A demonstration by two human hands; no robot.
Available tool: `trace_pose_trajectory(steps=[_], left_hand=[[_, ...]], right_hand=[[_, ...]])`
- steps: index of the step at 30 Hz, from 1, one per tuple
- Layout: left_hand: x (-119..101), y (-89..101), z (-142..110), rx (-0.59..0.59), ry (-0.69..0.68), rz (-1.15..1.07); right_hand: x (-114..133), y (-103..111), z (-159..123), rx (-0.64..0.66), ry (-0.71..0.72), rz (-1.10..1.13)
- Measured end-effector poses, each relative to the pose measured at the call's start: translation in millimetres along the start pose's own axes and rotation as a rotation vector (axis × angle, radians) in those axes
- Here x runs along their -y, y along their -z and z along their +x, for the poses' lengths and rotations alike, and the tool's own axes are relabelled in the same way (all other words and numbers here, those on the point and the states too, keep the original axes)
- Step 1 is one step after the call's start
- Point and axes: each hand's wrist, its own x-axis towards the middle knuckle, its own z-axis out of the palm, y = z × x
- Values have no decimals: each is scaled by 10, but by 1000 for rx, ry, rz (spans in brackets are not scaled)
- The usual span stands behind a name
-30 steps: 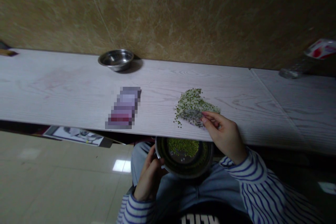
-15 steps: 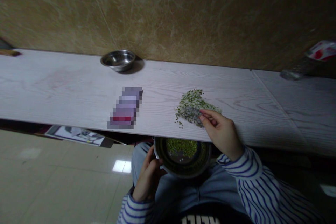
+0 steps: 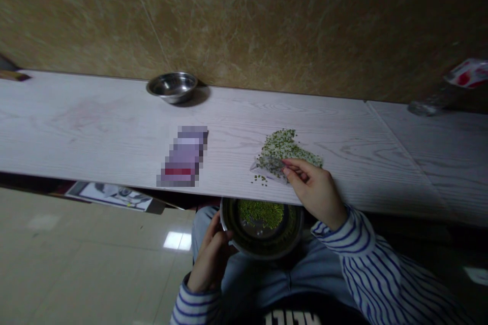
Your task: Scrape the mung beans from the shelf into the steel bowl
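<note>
A pile of small green beans (image 3: 284,148) lies on the pale wooden table (image 3: 95,132). My right hand (image 3: 314,190) rests at the pile's near edge, fingers pinched on a small clear flat piece (image 3: 269,166) that lies against the beans. Just under the table edge, on my lap, sits a round metal bowl (image 3: 231,228) with green beans (image 3: 261,212) in it. My left hand (image 3: 209,256) grips that bowl's left rim.
An empty steel bowl (image 3: 173,86) stands at the back by the brown wall. A blurred flat packet (image 3: 183,157) lies left of the beans. A red-and-white wrapper (image 3: 467,72) and a glass object (image 3: 423,106) are at the far right. Tiled floor (image 3: 76,254) lies below left.
My right hand has slid the clear piece slightly left and toward the table's near edge through the beans. The bowl on my lap has shifted a little left.
</note>
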Motion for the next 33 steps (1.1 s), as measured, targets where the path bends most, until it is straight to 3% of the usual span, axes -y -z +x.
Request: trace_pose_trajectory(steps=[20,24,31,33], left_hand=[[-35,2,-44,30,-14,12],[9,-61,-95,60,0,20],[167,-79,-117,-79,-31,23],[216,-112,-127,-61,-10,89]], right_hand=[[224,38,-136,302,31,75],[179,140,-156,222,1,90],[48,421,-149,-10,-74,140],[3,487,-163,-42,-92,163]])
